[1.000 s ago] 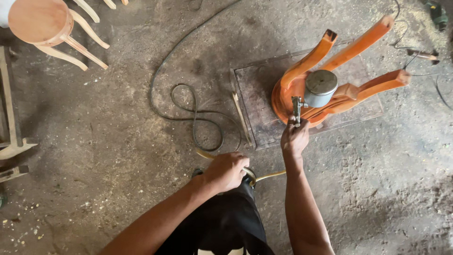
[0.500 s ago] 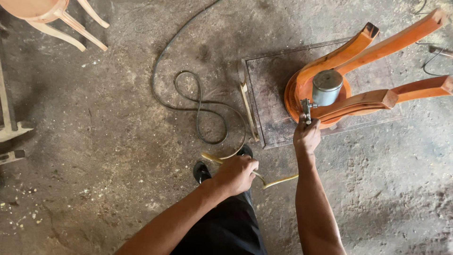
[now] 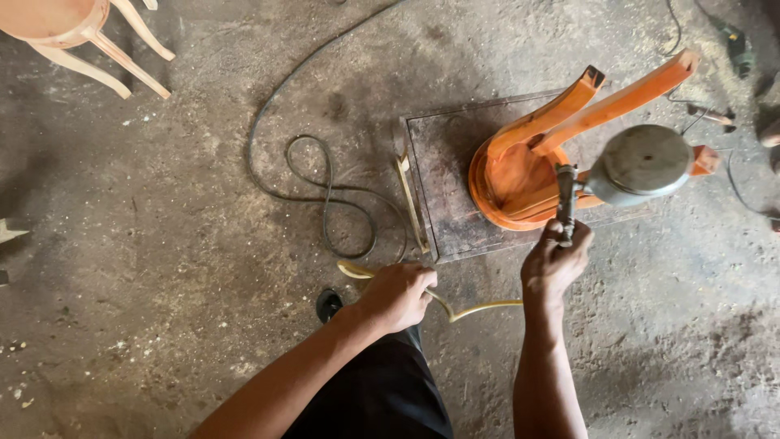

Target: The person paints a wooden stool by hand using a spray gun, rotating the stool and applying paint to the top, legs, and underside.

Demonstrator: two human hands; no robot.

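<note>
My right hand (image 3: 555,262) grips the handle of a metal spray gun (image 3: 567,199) with a round grey cup (image 3: 642,162), held up over an upturned orange stool (image 3: 520,175). The stool lies on its seat with its legs pointing up and to the right, on a dark flat board (image 3: 443,175). A yellowish hose (image 3: 475,309) runs from the gun toward my left hand (image 3: 400,294), which is closed around it low near my knee. The gun's nozzle is turned toward the inside of the stool seat.
A black cable (image 3: 325,191) loops over the dusty concrete floor left of the board. An unpainted wooden stool (image 3: 77,28) stands at the top left. A thin wooden strip (image 3: 410,203) lies along the board's left edge. Tools and wires (image 3: 715,114) lie at the far right.
The spray gun has risen toward the camera and swung right, so its cup looks much larger. My left hand stays closed on the hose.
</note>
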